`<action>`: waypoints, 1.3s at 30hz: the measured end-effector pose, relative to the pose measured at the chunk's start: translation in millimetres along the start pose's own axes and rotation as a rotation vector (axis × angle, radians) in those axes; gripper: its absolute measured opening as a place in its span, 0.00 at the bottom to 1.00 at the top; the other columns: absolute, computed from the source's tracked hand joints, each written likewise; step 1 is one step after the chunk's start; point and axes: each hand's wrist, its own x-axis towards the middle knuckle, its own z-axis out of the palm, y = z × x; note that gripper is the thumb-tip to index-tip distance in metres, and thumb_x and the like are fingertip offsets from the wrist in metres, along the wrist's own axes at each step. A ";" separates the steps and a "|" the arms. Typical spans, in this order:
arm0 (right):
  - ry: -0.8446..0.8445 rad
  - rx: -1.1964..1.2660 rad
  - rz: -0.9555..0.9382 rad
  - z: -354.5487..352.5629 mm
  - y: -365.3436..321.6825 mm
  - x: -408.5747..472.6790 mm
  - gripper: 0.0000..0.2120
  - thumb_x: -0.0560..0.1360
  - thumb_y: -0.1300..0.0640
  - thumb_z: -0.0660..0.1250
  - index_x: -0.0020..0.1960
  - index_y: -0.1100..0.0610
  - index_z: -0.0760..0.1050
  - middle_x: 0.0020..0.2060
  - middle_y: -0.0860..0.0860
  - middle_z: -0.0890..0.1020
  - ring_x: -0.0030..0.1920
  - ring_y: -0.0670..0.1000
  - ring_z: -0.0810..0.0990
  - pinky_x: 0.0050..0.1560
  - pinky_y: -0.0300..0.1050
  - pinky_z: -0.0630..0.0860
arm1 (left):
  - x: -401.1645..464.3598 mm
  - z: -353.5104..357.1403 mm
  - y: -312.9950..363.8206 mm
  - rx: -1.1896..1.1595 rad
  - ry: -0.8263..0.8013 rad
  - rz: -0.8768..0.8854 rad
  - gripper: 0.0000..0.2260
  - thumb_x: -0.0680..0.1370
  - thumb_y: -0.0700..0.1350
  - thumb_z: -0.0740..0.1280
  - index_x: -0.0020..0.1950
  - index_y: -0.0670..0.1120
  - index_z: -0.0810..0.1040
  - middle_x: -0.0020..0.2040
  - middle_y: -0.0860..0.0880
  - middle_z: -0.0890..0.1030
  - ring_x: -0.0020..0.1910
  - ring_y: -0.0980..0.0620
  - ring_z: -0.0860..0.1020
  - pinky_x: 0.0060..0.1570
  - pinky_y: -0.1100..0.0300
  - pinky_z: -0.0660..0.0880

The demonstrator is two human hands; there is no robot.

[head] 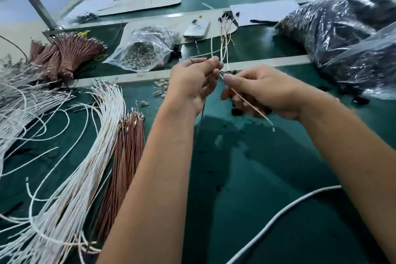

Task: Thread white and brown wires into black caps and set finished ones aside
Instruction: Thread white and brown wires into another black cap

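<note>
Fanning across the worktop's (267,178) left edge, white wires (70,156) beside brown wires (126,152). Left hand (192,83) fingers pinching a wire; right hand (261,90) fingers pinching a white-and-brown pair (250,105). Bare green below; bagged black caps (342,34) crowding the right edge.

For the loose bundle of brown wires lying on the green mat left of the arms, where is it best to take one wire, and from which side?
Probably near the far end of the brown wire bundle, just below the metal terminals, coming from above and the right. There the tips fan apart, so a hand can pinch one wire; lower down they lie packed against the white wires.
</note>
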 end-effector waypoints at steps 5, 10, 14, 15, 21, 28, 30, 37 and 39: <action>-0.140 0.023 0.004 1.4 20.6 -16.0 0.21 0.75 0.39 0.68 0.44 0.57 0.87 0.33 0.51 0.79 0.30 0.47 0.72 0.25 0.36 0.66 | 10.6 10.6 -22.3 -0.041 0.055 0.028 0.07 0.78 0.34 0.71 0.51 0.40 0.74 0.35 0.44 0.83 0.26 0.57 0.75 0.26 0.69 0.72; -0.202 0.024 -0.093 -6.8 31.4 -22.2 0.20 0.79 0.43 0.65 0.44 0.56 0.87 0.31 0.48 0.75 0.32 0.49 0.69 0.28 0.37 0.66 | 14.1 -0.9 -26.9 -0.042 0.105 0.063 0.06 0.78 0.33 0.70 0.52 0.39 0.75 0.35 0.45 0.83 0.27 0.56 0.75 0.27 0.68 0.72; -0.200 -0.019 -0.121 -0.6 37.6 -21.6 0.22 0.79 0.41 0.65 0.41 0.57 0.86 0.26 0.46 0.67 0.27 0.48 0.62 0.26 0.38 0.59 | 10.7 -7.3 -32.3 0.059 0.082 0.122 0.05 0.78 0.36 0.71 0.49 0.40 0.76 0.40 0.43 0.85 0.30 0.54 0.78 0.31 0.66 0.75; -0.139 0.064 -0.103 1.3 39.2 -20.1 0.21 0.78 0.41 0.66 0.40 0.57 0.86 0.26 0.47 0.67 0.27 0.47 0.62 0.26 0.38 0.58 | 9.6 -10.4 -34.0 0.108 0.084 0.139 0.05 0.78 0.37 0.71 0.50 0.40 0.76 0.42 0.42 0.86 0.31 0.54 0.79 0.32 0.65 0.76; 0.199 0.605 -0.126 -0.1 47.6 -11.6 0.15 0.81 0.51 0.67 0.41 0.61 0.80 0.28 0.52 0.73 0.27 0.47 0.64 0.25 0.37 0.61 | -2.2 -34.1 -41.0 0.084 -0.180 0.014 0.05 0.72 0.37 0.74 0.46 0.42 0.80 0.45 0.41 0.86 0.34 0.53 0.82 0.33 0.67 0.77; 0.272 0.649 -0.280 0.3 46.5 -12.9 0.06 0.74 0.60 0.72 0.48 0.63 0.83 0.37 0.56 0.84 0.34 0.49 0.76 0.33 0.39 0.76 | -2.6 -43.3 -45.8 0.096 -0.254 0.075 0.11 0.65 0.35 0.75 0.46 0.40 0.83 0.40 0.41 0.85 0.38 0.50 0.84 0.40 0.65 0.80; 0.302 0.557 -0.303 3.5 44.7 -13.4 0.08 0.74 0.59 0.73 0.49 0.63 0.83 0.37 0.56 0.85 0.33 0.49 0.78 0.33 0.40 0.78 | -1.7 -43.2 -47.2 0.109 -0.267 0.083 0.12 0.64 0.34 0.75 0.46 0.40 0.83 0.41 0.41 0.85 0.39 0.48 0.85 0.42 0.64 0.80; 0.365 0.428 -0.356 9.0 39.9 -16.1 0.05 0.77 0.60 0.73 0.47 0.63 0.82 0.34 0.54 0.85 0.30 0.50 0.79 0.29 0.43 0.79 | -1.4 -38.5 -51.0 0.024 -0.367 0.113 0.10 0.64 0.29 0.72 0.41 0.41 0.82 0.42 0.43 0.85 0.43 0.47 0.85 0.47 0.63 0.81; 0.379 0.431 -0.392 10.1 37.7 -17.5 0.05 0.78 0.60 0.73 0.47 0.62 0.82 0.33 0.54 0.84 0.29 0.51 0.79 0.28 0.43 0.78 | -2.1 -36.8 -50.8 -0.010 -0.404 0.129 0.10 0.65 0.29 0.72 0.38 0.44 0.83 0.42 0.44 0.85 0.43 0.48 0.85 0.49 0.62 0.81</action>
